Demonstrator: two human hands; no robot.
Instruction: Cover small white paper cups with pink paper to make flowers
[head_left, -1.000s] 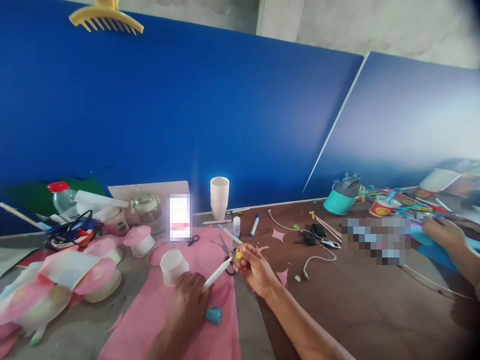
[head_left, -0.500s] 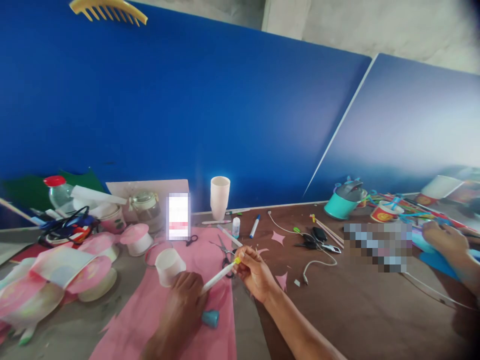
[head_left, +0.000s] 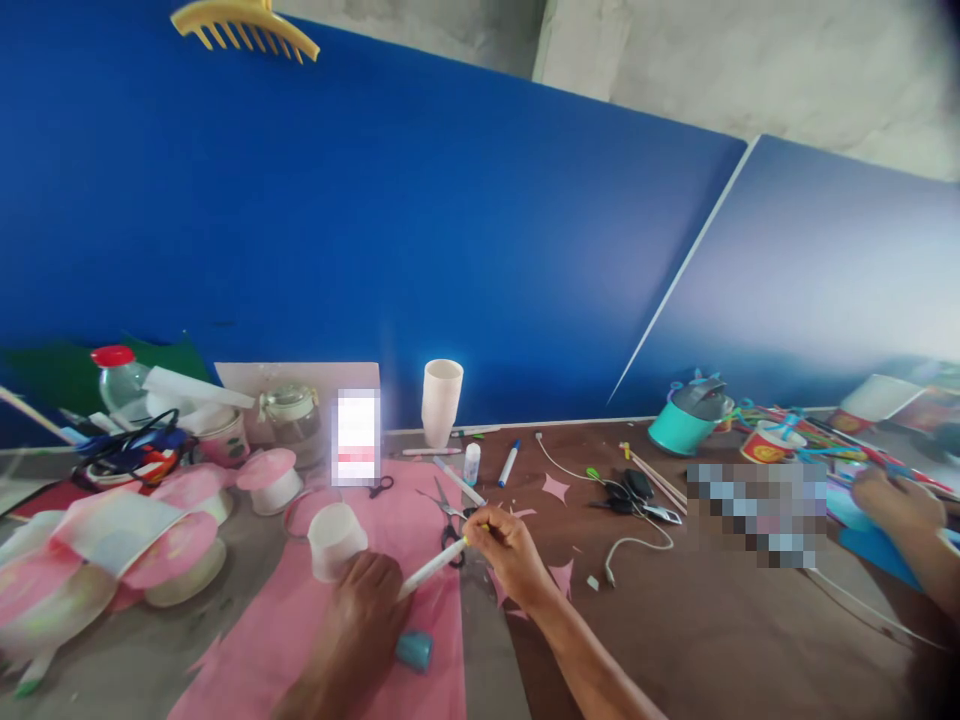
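Note:
A white marker with a yellow end slants between my hands. My left hand is closed round its lower end, and the fingers of my right hand pinch the yellow end. Beside my left knuckles an upturned white paper cup rests on a pink sheet. A small blue cap-like piece lies just right of my left wrist. Scissors lie behind the marker, partly hidden by it and my right hand.
A stack of white cups, a glue bottle and a blue marker stand or lie behind. Pink-topped cups crowd the left. Keys and a cable lie right, near another person's hand.
My right hand has closed further over the yellow end, which now shows less. The view has shifted slightly. Both hands keep hold of the marker.

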